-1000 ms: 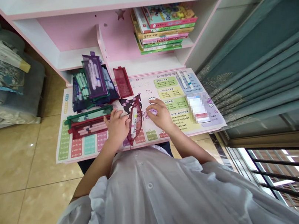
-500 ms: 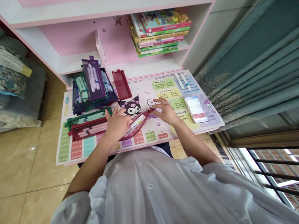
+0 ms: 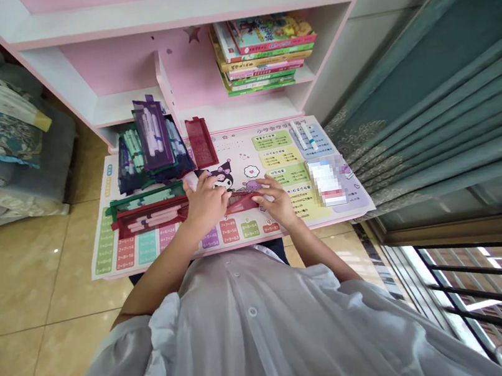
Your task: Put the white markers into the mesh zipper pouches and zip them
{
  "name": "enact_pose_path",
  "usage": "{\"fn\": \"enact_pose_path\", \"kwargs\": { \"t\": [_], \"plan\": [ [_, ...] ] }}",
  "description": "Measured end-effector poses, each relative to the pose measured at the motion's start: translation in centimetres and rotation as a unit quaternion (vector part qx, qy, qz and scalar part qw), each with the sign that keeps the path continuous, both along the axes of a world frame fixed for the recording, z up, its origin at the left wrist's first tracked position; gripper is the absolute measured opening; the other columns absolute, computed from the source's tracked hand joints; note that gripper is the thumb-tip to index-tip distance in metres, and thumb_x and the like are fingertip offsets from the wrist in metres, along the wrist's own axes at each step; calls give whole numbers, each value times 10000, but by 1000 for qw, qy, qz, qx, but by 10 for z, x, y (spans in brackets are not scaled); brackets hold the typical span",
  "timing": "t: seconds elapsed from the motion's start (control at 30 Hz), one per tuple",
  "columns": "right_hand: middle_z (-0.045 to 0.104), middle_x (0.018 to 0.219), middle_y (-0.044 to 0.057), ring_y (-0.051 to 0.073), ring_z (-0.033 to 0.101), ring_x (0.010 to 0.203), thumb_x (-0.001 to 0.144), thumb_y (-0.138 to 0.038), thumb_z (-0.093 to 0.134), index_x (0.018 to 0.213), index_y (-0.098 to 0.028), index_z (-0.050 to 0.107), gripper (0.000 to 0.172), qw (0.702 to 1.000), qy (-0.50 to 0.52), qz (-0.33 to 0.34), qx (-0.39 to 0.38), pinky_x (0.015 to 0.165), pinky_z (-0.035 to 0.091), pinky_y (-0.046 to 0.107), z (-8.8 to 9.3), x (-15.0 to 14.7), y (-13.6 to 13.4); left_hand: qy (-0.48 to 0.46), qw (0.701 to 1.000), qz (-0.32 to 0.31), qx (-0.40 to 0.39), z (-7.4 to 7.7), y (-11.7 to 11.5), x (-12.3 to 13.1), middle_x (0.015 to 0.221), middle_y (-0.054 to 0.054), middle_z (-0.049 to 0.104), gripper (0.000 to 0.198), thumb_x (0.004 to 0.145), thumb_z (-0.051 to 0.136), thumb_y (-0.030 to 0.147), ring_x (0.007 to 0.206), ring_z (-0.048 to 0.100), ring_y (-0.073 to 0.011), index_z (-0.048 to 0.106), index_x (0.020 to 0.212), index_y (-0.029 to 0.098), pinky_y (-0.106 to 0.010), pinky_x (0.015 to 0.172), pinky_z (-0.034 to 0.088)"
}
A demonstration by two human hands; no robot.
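A small red mesh pencil pouch [image 3: 241, 204] stretches between my two hands near the front of the desk. My left hand [image 3: 208, 202] is closed on its left part, fingers bent over and hiding much of it. At the right end, my right hand [image 3: 277, 201] pinches the pouch's edge between thumb and fingers. Just left of my left hand lies another red mesh pouch [image 3: 154, 219] with pink pens inside. Behind that one is a green mesh pouch [image 3: 158, 195] holding pale green pens.
Several filled mesh pouches, a purple pouch [image 3: 153, 133] on top, are piled at the back left. A flat red pouch [image 3: 201, 142] lies beside them. White markers [image 3: 303, 136] and a phone [image 3: 327, 181] are on the right. Books [image 3: 267, 63] sit stacked on the shelf.
My left hand has moved right along the pouch, closer to my right hand. The white marker seen in the pouch before is now hidden. My right hand has shifted slightly down.
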State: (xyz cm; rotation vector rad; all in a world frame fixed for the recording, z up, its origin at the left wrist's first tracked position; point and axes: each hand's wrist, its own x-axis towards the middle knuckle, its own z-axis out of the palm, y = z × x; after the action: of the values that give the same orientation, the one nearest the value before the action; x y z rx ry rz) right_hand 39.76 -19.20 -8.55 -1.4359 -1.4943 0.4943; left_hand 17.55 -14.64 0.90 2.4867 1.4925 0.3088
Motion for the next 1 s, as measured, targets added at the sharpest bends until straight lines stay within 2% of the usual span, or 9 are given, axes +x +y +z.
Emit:
{"fn": "enact_pose_path", "kwargs": {
  "t": [0.1, 0.23, 0.4, 0.5, 0.67, 0.87, 1.0],
  "plan": [
    [703, 1285, 82, 273, 487, 1425, 898, -387, 689, 930, -249, 795, 178, 1000, -14, 0, -2, 1211, 387, 538, 0, -4, -4, -4, 1000, -29, 0, 2, -4, 15, 1422, -95, 614, 344, 1000, 472, 340, 1463, 378, -375, 801, 944, 254, -774, 1190, 139],
    [677, 1312, 87, 278, 481, 1427, 883, -391, 702, 943, -258, 802, 176, 1000, -26, 12, 5, 1211, 383, 545, -2, -6, -6, -17, 999, -49, -15, 1, -2, 34, 1357, -111, 649, 342, 987, 509, 381, 1457, 386, -385, 810, 904, 241, -759, 1205, 114],
    [681, 1283, 83, 276, 489, 1418, 875, -358, 694, 917, -263, 793, 144, 999, -21, 14, 27, 1195, 394, 546, -5, -9, -4, -7, 997, -61, -50, -1, 1, 48, 1326, -77, 672, 291, 950, 584, 407, 1456, 380, -378, 802, 831, 255, -725, 1221, 109],
    [674, 1286, 86, 280, 477, 1423, 864, -347, 688, 917, -252, 781, 143, 998, -36, 27, 36, 1200, 383, 552, -1, -9, -2, -19, 996, -52, -72, -2, 1, 50, 1335, -68, 670, 207, 917, 637, 366, 1439, 401, -388, 802, 844, 264, -744, 1202, 144],
    [656, 1293, 78, 321, 429, 1447, 825, -328, 708, 846, -254, 772, 100, 993, -105, 36, 42, 1206, 352, 601, 16, -6, -1, -56, 994, -28, -89, -4, 2, 48, 1360, -61, 659, 135, 883, 670, 297, 1417, 440, -368, 785, 821, 266, -749, 1187, 187],
    [641, 1276, 92, 349, 410, 1443, 831, -298, 680, 805, -247, 777, 112, 984, -165, 44, 53, 1202, 359, 610, 34, -6, -5, -90, 994, -8, -65, -3, -1, 44, 1314, -46, 686, 136, 853, 650, 242, 1415, 461, -356, 761, 778, 264, -762, 1185, 201],
    [640, 1280, 101, 365, 411, 1440, 811, -264, 685, 797, -237, 777, 97, 980, -195, 39, 24, 1209, 356, 612, 41, -8, -8, -101, 992, 15, -72, -3, -4, 41, 1305, -56, 692, 161, 845, 631, 221, 1412, 470, -349, 748, 739, 253, -752, 1202, 188]
  ]
}}
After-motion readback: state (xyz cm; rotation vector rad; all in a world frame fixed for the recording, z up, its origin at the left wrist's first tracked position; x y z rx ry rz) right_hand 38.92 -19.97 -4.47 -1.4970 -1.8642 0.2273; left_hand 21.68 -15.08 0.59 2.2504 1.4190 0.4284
